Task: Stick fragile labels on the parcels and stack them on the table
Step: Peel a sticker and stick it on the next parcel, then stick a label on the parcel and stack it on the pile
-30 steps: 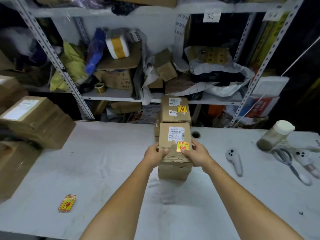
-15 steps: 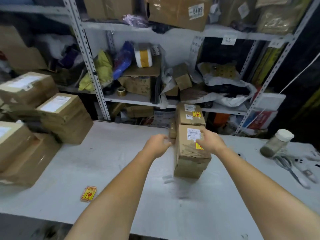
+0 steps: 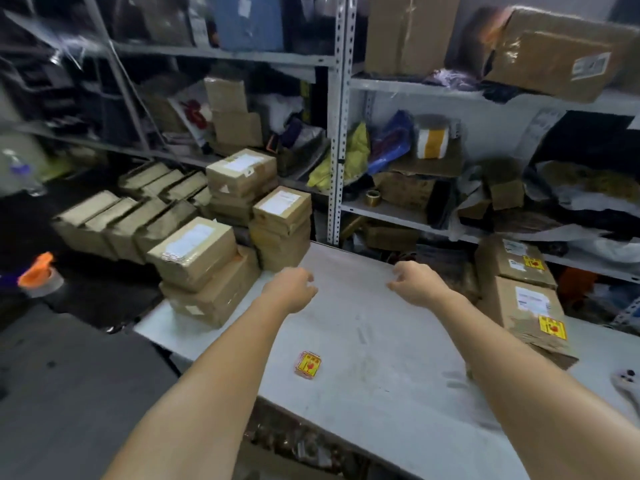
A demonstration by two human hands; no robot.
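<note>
Left grip (image 3: 291,289) and right grip (image 3: 414,284) over desk (image 3: 363,341), my fingers loosely curled, holding nothing. Labelled parcels (image 3: 526,306) stacked at right, fragile labels (image 3: 307,364) between my forearms, unlabelled parcels (image 3: 197,251) at left.

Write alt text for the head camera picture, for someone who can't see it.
A person's left hand and right hand, both empty with fingers loosely curled, reach over a white table towards a pile of brown parcels at its left end. Parcels with yellow fragile stickers stand at the right; a sticker pad lies between the forearms.
</note>
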